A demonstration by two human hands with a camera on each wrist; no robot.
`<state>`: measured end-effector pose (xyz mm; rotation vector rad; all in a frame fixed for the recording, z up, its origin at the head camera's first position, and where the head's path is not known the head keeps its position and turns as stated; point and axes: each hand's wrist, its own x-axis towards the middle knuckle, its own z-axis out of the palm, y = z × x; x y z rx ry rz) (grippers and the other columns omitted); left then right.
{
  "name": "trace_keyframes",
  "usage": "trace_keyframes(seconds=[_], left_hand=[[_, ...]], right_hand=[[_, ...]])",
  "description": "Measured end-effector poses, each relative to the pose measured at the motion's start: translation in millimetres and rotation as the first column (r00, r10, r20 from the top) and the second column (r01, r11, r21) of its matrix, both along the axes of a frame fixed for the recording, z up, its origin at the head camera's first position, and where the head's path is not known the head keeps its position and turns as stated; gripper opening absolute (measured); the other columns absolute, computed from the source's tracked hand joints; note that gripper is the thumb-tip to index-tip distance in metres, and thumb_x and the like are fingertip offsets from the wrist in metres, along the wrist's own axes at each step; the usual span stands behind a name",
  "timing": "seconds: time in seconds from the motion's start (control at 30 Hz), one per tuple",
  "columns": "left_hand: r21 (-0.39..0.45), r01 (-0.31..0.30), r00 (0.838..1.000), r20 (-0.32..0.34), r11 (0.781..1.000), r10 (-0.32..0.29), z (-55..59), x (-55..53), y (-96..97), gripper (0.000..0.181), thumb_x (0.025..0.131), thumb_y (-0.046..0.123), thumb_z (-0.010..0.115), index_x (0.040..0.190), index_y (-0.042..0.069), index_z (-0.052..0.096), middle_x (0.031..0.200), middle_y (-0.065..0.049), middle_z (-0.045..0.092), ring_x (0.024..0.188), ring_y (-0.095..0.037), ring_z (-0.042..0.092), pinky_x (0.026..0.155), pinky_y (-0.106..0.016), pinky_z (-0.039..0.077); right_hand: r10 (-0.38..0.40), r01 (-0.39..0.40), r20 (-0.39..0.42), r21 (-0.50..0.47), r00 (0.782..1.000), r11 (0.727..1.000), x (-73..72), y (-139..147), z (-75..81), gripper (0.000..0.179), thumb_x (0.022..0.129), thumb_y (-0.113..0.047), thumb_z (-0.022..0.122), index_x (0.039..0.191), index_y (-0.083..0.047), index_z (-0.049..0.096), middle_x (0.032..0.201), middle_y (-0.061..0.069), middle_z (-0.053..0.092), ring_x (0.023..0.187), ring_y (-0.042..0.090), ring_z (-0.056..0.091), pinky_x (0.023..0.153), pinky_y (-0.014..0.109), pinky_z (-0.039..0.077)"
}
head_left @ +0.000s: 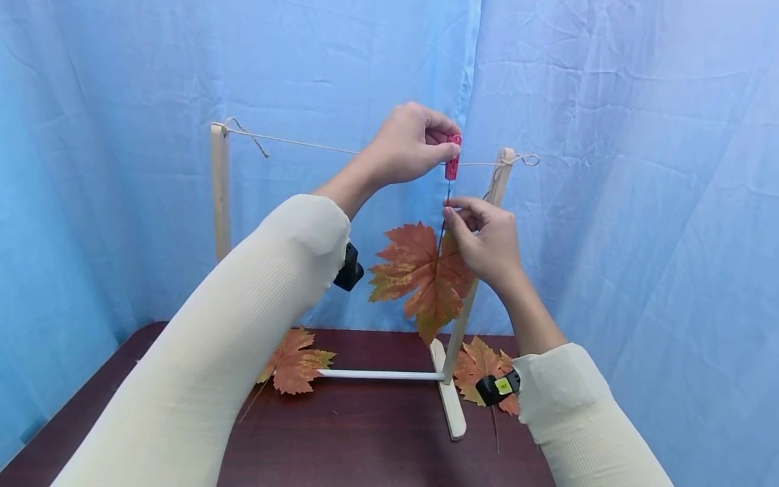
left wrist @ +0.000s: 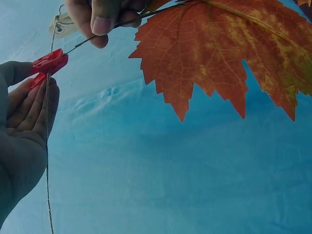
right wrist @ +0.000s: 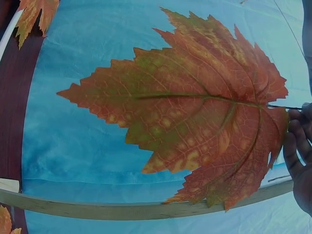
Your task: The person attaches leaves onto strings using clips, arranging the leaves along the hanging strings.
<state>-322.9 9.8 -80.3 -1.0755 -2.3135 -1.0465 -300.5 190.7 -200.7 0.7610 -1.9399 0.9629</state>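
My left hand [head_left: 414,143] pinches a red clothespin [head_left: 452,157] at the string [head_left: 310,144], near its right end. Just below, my right hand [head_left: 487,237] pinches the thin dark stem of an orange-red maple leaf [head_left: 420,270], which hangs blade down. The stem's upper end meets the lower end of the clothespin. In the left wrist view, the clothespin [left wrist: 50,63] sits across the string, thumb on one side and fingers on the other. The leaf [right wrist: 209,107] spreads wide and flat in the right wrist view, with the right fingers at its stem.
A wooden post [head_left: 220,189] on the left and another post [head_left: 502,179] on the right carry the string. A white rod [head_left: 383,374] joins a wooden foot [head_left: 450,399] on the dark red table [head_left: 365,439]. More leaves lie at left [head_left: 298,362] and right. Blue curtains [head_left: 304,61] surround everything.
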Motion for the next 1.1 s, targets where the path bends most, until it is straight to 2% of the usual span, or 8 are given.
trace_keyframes(seconds=[0.37,0.53,0.8,1.1], left_hand=[[0.000,0.010,1.000,0.014,1.000,-0.010,-1.2,0.3,-2.8,0.017,0.101,0.015,0.065,0.111,0.005,0.075,0.093,-0.004,0.073,0.079,-0.015,0.062,0.073,-0.025,0.048],[-0.003,0.021,0.999,0.027,1.000,-0.021,-1.6,-0.6,-2.4,0.017,0.101,0.014,0.065,0.112,0.004,0.074,0.095,-0.004,0.073,0.081,-0.014,0.064,0.076,-0.024,0.050],[0.001,0.036,0.999,0.030,0.999,-0.036,-2.8,-2.6,-2.3,0.019,0.101,0.013,0.065,0.115,0.003,0.074,0.097,-0.004,0.074,0.084,-0.013,0.066,0.078,-0.024,0.050],[-0.004,0.046,0.998,0.034,0.999,-0.045,-4.5,-3.8,-4.3,0.025,0.101,0.014,0.066,0.122,0.002,0.072,0.105,-0.004,0.074,0.092,-0.010,0.068,0.085,-0.024,0.052]], right_hand=[[-0.039,0.039,-0.024,0.007,0.999,0.999,-2.6,-1.9,2.6,0.020,0.101,-0.014,0.067,0.110,0.002,0.076,0.080,0.011,0.073,0.066,0.014,0.061,0.055,0.018,0.044],[-0.054,0.054,-0.027,0.006,0.998,0.999,-3.5,-2.5,5.1,0.023,0.102,-0.016,0.067,0.112,0.002,0.075,0.082,0.010,0.072,0.069,0.014,0.061,0.059,0.018,0.047],[-0.030,0.031,0.021,-0.035,0.999,0.999,-3.0,-3.1,5.8,0.022,0.102,-0.016,0.065,0.113,0.001,0.074,0.087,0.011,0.072,0.069,0.013,0.059,0.059,0.018,0.047],[0.000,0.003,0.029,-0.087,1.000,0.996,-5.4,-5.3,9.4,0.022,0.103,-0.015,0.064,0.114,0.002,0.074,0.086,0.013,0.072,0.067,0.010,0.058,0.059,0.018,0.045]])
